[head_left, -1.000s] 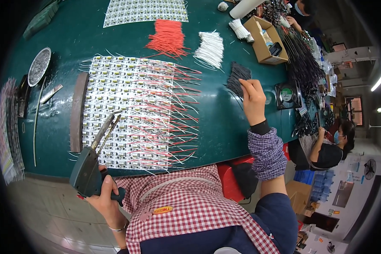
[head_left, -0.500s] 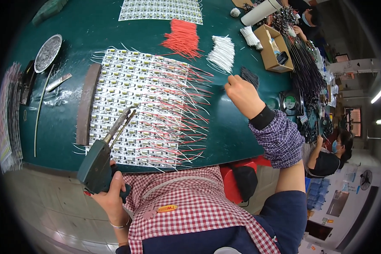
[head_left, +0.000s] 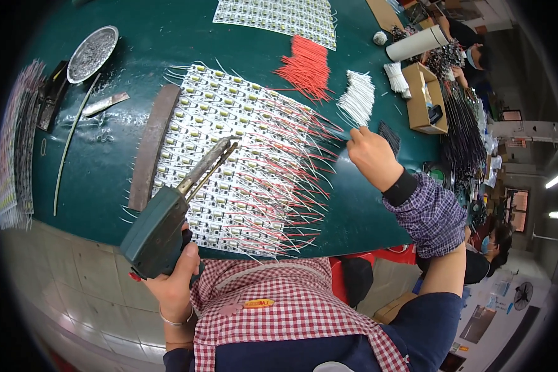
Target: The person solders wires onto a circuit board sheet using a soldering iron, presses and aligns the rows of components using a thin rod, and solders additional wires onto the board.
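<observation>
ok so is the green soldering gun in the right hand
No, the left hand grips the green soldering gun by its handle.

The head-worn fisheye camera is looking steeply down over the checked apron [head_left: 266, 319], facing the green worktop [head_left: 158, 40], framing the left hand [head_left: 175, 290] and right hand [head_left: 373, 156] closely, catching lamps [head_left: 555, 180] far right.
</observation>
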A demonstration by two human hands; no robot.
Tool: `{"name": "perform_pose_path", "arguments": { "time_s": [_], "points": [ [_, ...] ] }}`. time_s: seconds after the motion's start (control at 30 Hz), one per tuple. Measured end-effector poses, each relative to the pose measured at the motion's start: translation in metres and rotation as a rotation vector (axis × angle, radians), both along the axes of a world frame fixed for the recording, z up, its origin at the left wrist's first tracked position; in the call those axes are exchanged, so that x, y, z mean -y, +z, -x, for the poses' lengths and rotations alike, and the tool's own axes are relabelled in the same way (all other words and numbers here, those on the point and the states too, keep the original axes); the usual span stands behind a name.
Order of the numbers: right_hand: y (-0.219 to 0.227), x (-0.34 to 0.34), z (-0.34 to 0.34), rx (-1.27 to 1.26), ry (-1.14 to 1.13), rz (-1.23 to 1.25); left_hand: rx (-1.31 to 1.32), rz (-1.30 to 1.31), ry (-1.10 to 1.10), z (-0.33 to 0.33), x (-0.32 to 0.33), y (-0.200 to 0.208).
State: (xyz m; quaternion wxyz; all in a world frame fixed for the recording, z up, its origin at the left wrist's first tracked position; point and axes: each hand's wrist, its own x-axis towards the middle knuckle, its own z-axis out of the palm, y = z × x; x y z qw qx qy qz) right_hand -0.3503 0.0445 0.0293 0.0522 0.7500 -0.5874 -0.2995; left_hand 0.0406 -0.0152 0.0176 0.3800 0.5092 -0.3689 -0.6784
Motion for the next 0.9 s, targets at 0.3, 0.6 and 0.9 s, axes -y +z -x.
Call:
{"name": "perform_pose_path", "arguments": {
  "time_s": [0.3,0.6,0.9],
  "points": [
    [0.029,0.054,-0.011,0.436,-0.134,0.387,-0.104,0.009,0.048,0.032,0.04,0.021],
    [-0.016,0.115,-0.043,0.757,-0.119,0.446,0.141,0.407,-0.094,0.054,0.059,0.019],
    [-0.039,0.172,-0.05,0.272,0.225,0.316,0.161,0.205,0.067,0.087,0.077,0.029]
  ]
}}
